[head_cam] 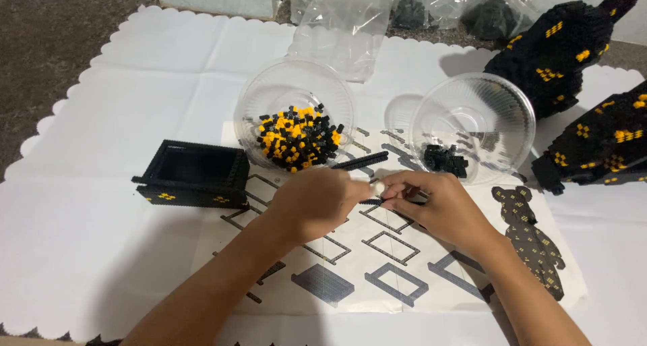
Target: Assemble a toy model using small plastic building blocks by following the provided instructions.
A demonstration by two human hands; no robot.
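Note:
My left hand (317, 201) and my right hand (435, 208) meet over the printed instruction sheet (397, 265), fingertips pinched together on a small black brick strip (372, 201) that is mostly hidden. Just behind them a longer black strip (360, 160) lies on the sheet. A clear bowl (296, 90) holds several black and yellow bricks (296, 138). A second clear bowl (499, 100), tilted, holds a few black bricks (445, 160). A hollow black brick box (194, 174) with yellow dots stands to the left of my left hand.
Large black brick parts with yellow dots (559, 49) (600, 143) stand at the right. Clear plastic bags (350, 22) lie at the back. A white scalloped cloth (101, 238) covers the surface, with brown floor (54, 36) beyond its left edge.

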